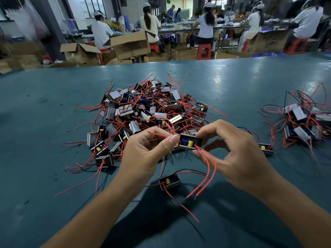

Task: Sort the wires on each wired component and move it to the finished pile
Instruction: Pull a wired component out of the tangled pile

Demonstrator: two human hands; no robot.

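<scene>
A small black wired component point(189, 142) with blue and yellow parts hangs above the table between both hands. My left hand point(146, 153) pinches its red wires at the component's left side, thumb against fingers. My right hand point(232, 154) grips the component's right end between thumb and forefinger. Two long red wires point(208, 169) droop from it toward me. Behind the hands lies a big tangled pile of like components point(148, 108). A smaller pile point(304, 120) sits at the right.
One loose component point(169, 181) lies on the green table point(53, 113) just below my hands, and another point(266, 148) lies to the right of my right hand. Beyond the table's far edge are cardboard boxes, red stools and seated workers.
</scene>
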